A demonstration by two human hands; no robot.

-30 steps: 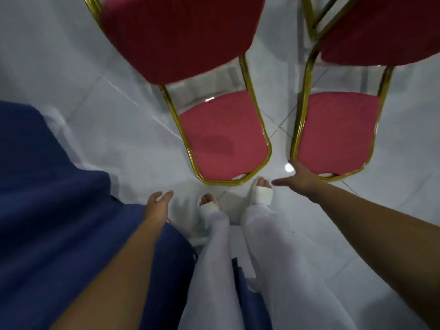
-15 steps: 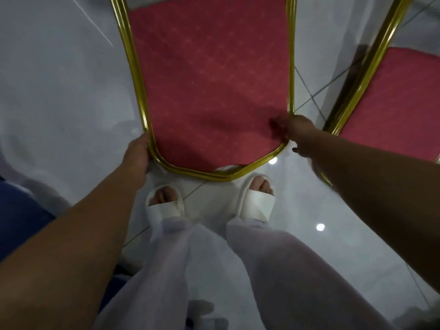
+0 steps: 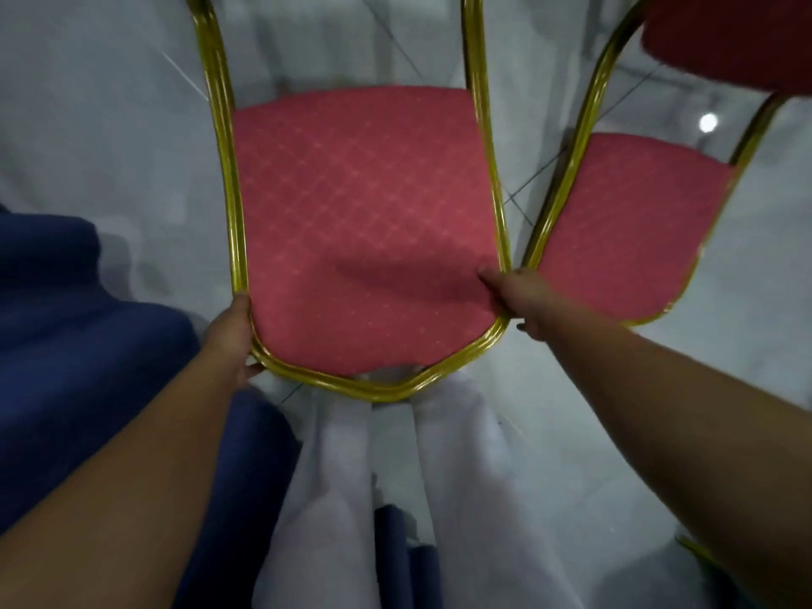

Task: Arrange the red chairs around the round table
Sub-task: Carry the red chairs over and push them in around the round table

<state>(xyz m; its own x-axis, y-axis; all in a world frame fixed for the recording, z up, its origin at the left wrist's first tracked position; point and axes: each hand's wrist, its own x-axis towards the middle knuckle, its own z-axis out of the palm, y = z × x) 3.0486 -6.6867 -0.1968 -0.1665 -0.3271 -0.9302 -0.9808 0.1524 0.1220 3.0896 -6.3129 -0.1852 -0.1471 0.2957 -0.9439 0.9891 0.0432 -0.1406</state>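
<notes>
A red chair point(image 3: 364, 222) with a gold metal frame fills the middle of the view, its padded seat facing me. My left hand point(image 3: 230, 334) grips the frame at the seat's front left corner. My right hand point(image 3: 520, 294) grips the front right corner, thumb on the red cushion. A second red chair point(image 3: 624, 226) with the same gold frame stands close on the right, its backrest at the top right corner. The round table's blue cloth point(image 3: 79, 327) hangs at my left.
The floor point(image 3: 96, 125) is glossy pale tile with a lamp reflection at the right. My legs in white trousers point(image 3: 395, 498) stand just behind the held chair's front edge. A bit of another gold frame point(image 3: 698, 553) shows at the lower right.
Both hands went from hanging free to gripping the near chair's front corners. The seat now sits closer to my legs and covers my feet; the blue cloth shows again at left.
</notes>
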